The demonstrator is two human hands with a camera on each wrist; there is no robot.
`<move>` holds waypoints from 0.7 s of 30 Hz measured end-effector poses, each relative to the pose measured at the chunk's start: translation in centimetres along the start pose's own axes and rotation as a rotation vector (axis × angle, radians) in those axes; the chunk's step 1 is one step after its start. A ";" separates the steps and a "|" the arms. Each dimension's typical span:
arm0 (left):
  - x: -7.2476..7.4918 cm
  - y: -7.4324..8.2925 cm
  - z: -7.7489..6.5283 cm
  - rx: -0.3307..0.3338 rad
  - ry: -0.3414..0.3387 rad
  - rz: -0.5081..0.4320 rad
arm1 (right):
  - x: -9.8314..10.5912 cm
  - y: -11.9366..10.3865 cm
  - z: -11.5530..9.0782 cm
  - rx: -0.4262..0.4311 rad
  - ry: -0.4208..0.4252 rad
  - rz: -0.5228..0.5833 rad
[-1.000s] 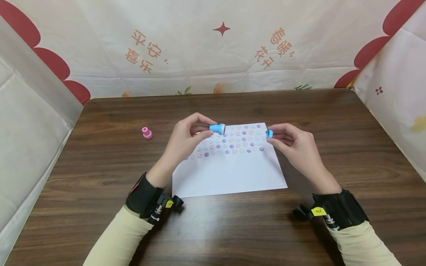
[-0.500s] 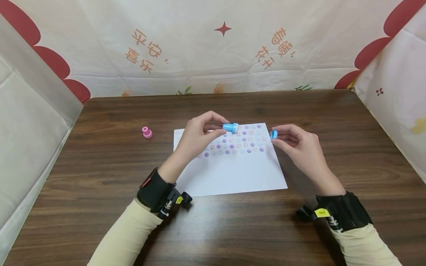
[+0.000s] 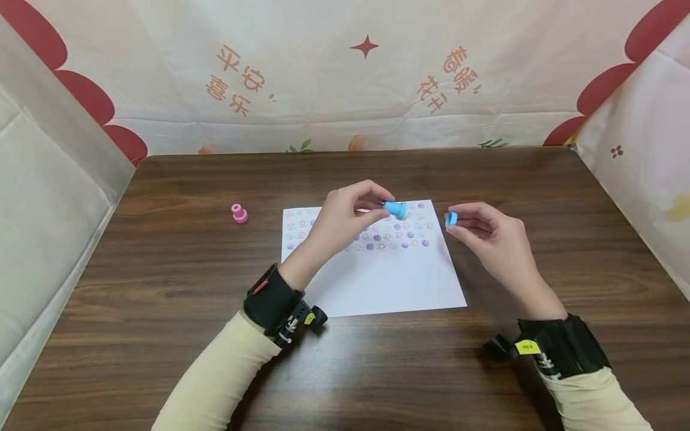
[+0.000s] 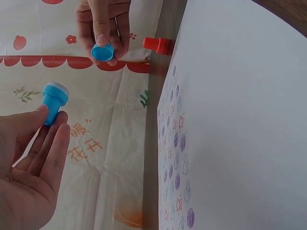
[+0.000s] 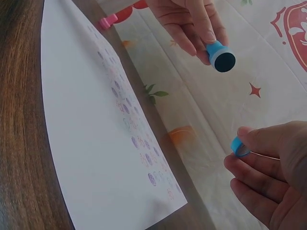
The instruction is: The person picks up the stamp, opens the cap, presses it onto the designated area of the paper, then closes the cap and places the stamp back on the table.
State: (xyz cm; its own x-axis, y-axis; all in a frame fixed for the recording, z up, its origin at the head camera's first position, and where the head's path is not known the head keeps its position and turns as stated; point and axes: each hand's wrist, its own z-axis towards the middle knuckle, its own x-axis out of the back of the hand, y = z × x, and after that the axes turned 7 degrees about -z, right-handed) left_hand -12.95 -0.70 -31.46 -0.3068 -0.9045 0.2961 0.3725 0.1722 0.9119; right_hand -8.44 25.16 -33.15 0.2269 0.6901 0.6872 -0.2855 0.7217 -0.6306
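Between thumb and fingertips, my left hand (image 3: 345, 218) pinches a light-blue toy stamp (image 3: 396, 209) above the upper right part of the paper. Its dark round stamping face (image 5: 225, 62) shows in the right wrist view. My right hand (image 3: 496, 239) pinches a small blue cap (image 3: 451, 219) just past the paper's right edge, with the hollow side towards the stamp. Stamp and cap are apart. Below lies a white sheet of paper (image 3: 399, 281) with rows of small purple, red and blue prints on its far half; my left hand hides some of them.
A pink stamp (image 3: 239, 214) stands on the brown wooden table (image 3: 162, 269), left of the paper. In the left wrist view a red stamp (image 4: 157, 45) stands near the paper; my right hand hides it from the head view. A printed white cloth (image 3: 323, 90) hangs behind the table.
My left hand has moved right with the blue stamp, uncovering prints at the paper's left side. My right hand has drifted slightly right with the cap, and the gap between them has narrowed.
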 end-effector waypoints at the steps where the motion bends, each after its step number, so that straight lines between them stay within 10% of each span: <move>1: -0.1 0.1 0.1 0.005 -0.004 0.006 | 0.0 0.0 0.0 0.002 0.001 0.000; 21: -3.9 0.2 2.0 0.006 -0.113 0.170 | 0.7 0.7 -0.3 0.001 0.023 -0.056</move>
State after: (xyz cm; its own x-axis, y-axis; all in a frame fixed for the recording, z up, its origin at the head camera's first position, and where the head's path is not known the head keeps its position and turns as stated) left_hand -13.44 3.59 -31.89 -0.3358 -0.8129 0.4759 0.4227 0.3215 0.8473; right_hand -8.17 26.17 -33.16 0.2639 0.6498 0.7128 -0.2729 0.7591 -0.5910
